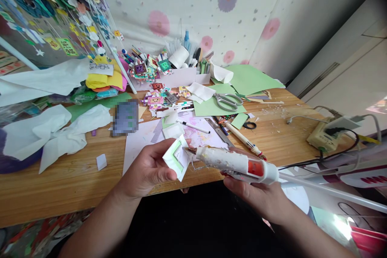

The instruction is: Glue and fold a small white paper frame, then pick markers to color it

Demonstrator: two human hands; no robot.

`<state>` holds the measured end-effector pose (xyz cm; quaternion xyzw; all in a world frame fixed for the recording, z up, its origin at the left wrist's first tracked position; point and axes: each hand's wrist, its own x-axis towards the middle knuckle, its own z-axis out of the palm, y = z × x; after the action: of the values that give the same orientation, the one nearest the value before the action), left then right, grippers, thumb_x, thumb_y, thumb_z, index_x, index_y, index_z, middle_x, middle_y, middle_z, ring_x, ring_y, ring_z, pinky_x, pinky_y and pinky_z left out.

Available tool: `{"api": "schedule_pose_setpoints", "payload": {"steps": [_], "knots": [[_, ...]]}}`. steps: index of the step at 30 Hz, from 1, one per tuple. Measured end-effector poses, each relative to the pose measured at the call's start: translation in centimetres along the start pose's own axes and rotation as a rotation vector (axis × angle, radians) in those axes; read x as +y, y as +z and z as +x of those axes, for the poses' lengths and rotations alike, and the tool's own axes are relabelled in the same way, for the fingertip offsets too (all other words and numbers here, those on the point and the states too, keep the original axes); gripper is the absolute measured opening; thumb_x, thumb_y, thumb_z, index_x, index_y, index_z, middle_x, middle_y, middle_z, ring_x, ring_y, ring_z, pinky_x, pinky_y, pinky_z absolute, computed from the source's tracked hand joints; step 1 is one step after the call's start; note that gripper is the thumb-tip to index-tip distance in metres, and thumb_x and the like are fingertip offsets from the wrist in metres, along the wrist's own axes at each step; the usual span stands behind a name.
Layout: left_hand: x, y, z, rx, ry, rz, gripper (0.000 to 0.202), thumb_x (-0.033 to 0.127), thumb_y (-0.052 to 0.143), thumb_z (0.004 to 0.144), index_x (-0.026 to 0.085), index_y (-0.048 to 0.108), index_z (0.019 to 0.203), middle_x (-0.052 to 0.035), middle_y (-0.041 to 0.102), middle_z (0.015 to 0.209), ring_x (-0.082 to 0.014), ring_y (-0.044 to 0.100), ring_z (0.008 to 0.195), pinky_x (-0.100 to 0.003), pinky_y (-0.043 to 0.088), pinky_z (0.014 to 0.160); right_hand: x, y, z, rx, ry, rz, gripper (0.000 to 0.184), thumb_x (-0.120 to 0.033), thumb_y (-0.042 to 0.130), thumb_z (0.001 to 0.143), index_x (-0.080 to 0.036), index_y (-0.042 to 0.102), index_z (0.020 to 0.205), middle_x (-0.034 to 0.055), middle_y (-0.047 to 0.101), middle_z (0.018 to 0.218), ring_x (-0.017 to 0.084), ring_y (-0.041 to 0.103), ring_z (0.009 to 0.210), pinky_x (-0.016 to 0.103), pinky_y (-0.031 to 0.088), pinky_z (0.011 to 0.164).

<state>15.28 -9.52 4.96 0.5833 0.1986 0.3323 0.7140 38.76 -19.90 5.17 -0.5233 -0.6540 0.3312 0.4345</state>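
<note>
Hands (pixel 148 173) (pixel 263 197) hold paper (pixel 174 158) against glue gun (pixel 232 162).

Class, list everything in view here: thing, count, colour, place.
glue gun: one, white with red trigger, in right hand
paper piece: one, white and green, in left hand
scissors: one pair, grey, on green sheets
green sheets: several, green, far side of table
marker: one, white, table centre
power strip: one, cream, table's right
crumpled paper: several, white, table's left
table: one, wood-brown, under everything
left hand: one, grip shut on paper piece
right hand: one, grip shut on glue gun
</note>
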Motion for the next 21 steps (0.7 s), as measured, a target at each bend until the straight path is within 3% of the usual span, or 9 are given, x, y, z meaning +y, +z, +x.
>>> {"api": "schedule_pose_setpoints", "payload": {"steps": [5,13,21], "knots": [[-0.1,-0.1,0.0,0.015,0.014,0.028,0.045,0.043,0.080,0.065,0.019,0.072,0.103,-0.0052,0.068,0.086,-0.0192,0.056,0.082,-0.027,0.043,0.072,-0.3,0.2,0.0,0.073,-0.072,-0.058,0.006,-0.033,0.064,0.084,-0.028,0.068,0.085,0.0034,0.066,0.076,0.022,0.061,0.067,0.035,0.053,0.062],[-0.2,-0.3,0.0,0.005,0.030,-0.022,0.043,0.041,0.079,0.068,0.022,0.072,0.105,-0.0061,0.071,0.099,-0.0230,0.060,0.095,-0.028,0.045,0.079,0.6,0.3,-0.6,0.039,-0.043,-0.043,0.008,-0.029,0.062,0.087,-0.026,0.067,0.092,0.0043,0.067,0.083,0.023,0.064,0.078,0.034,0.053,0.071],[-0.3,-0.3,-0.2,0.004,0.014,-0.058,0.048,0.041,0.079,0.068,0.023,0.070,0.112,-0.0070,0.073,0.100,-0.0217,0.064,0.090,-0.027,0.049,0.076,-1.6,0.1,0.2,-0.023,-0.144,-0.130,0.011,-0.026,0.058,0.086,-0.025,0.063,0.076,0.0034,0.061,0.071,0.021,0.061,0.068,0.031,0.050,0.060]]}}
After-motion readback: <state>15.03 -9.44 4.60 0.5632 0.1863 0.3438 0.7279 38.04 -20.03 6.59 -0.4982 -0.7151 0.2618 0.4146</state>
